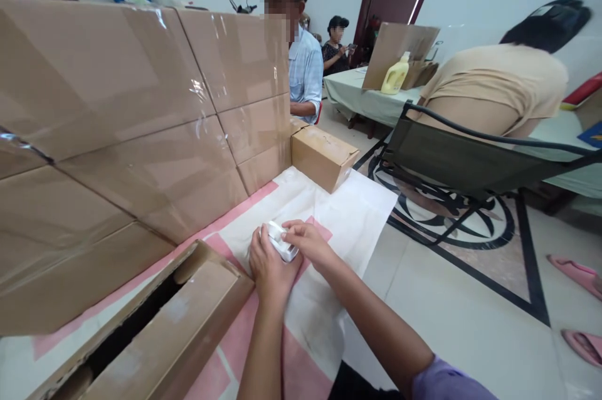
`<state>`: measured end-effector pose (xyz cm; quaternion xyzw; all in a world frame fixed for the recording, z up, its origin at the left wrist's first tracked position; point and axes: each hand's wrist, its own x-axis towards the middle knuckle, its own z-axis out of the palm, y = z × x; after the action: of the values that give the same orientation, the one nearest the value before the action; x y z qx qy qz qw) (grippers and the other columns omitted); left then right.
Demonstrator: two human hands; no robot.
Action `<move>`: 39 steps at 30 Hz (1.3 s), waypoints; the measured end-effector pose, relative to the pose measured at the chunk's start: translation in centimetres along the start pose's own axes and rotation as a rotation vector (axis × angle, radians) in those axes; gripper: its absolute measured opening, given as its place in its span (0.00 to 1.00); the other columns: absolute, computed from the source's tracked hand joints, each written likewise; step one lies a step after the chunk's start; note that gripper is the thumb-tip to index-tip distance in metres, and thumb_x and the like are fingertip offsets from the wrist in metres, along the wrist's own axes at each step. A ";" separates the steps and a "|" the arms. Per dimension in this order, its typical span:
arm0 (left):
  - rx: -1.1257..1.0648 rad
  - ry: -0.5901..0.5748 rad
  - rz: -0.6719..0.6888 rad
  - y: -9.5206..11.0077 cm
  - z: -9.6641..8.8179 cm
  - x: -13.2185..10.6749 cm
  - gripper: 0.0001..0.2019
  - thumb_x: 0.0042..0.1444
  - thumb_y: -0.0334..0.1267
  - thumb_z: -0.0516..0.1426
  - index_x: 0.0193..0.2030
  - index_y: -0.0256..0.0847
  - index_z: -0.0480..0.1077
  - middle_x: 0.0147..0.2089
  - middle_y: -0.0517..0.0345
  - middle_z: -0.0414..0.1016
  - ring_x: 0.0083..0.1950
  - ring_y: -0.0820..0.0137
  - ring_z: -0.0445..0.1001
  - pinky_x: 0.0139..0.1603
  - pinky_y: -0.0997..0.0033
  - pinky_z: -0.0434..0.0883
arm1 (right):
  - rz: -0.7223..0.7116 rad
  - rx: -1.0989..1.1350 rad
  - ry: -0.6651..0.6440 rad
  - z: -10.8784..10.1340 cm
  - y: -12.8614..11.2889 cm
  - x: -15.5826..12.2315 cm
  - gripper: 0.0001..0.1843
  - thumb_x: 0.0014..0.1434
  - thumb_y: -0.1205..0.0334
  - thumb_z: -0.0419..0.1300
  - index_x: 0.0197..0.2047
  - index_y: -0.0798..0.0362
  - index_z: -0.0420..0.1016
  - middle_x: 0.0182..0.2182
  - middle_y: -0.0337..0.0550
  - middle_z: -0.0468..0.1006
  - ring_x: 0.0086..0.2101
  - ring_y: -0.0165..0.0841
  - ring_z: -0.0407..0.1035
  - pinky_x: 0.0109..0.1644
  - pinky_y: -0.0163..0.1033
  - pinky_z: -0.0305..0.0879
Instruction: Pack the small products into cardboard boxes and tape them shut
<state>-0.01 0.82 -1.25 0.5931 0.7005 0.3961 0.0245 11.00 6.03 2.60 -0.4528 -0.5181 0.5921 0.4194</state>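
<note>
A small white box is held low over the table, in front of me. My left hand is wrapped round it from the left and below. From the right, my right hand reaches across, its thumb and fingertips pinched at the box's upper side. Whether those fingertips grip the box itself or something small in it cannot be made out. The hands hide part of the box. Under them lies a white and pink cloth.
Taped cardboard boxes form a wall at the left. A long open carton stands near my left forearm, and a smaller carton sits ahead. Beyond are a seated person in a checked shirt and a folding chair with another person.
</note>
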 end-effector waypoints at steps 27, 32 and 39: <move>0.109 -0.035 0.037 -0.2 0.2 -0.4 0.39 0.59 0.45 0.59 0.74 0.37 0.50 0.69 0.35 0.63 0.66 0.46 0.67 0.66 0.44 0.65 | 0.079 -0.064 0.177 0.5 1.1 -3.7 0.19 0.54 0.45 0.59 0.21 0.46 0.60 0.09 0.35 0.68 0.12 0.29 0.59 0.19 0.34 0.50; 0.108 -0.075 0.038 -0.5 0.1 -0.4 0.43 0.55 0.44 0.61 0.74 0.37 0.48 0.71 0.35 0.60 0.69 0.44 0.65 0.67 0.45 0.64 | 0.013 0.019 0.255 1.1 1.5 -4.1 0.21 0.52 0.44 0.59 0.19 0.48 0.61 0.15 0.38 0.72 0.18 0.28 0.64 0.26 0.34 0.59; 0.081 -0.115 -0.005 -0.2 -0.1 -0.3 0.42 0.54 0.38 0.60 0.74 0.40 0.47 0.72 0.36 0.58 0.70 0.45 0.64 0.69 0.43 0.62 | 0.013 0.099 0.275 1.3 1.8 -4.6 0.25 0.48 0.41 0.64 0.18 0.47 0.58 0.16 0.40 0.76 0.15 0.28 0.63 0.24 0.36 0.58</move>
<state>-0.13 0.47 -1.40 0.6136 0.7149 0.3326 0.0416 10.83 1.05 1.38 -0.5119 -0.4227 0.5521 0.5045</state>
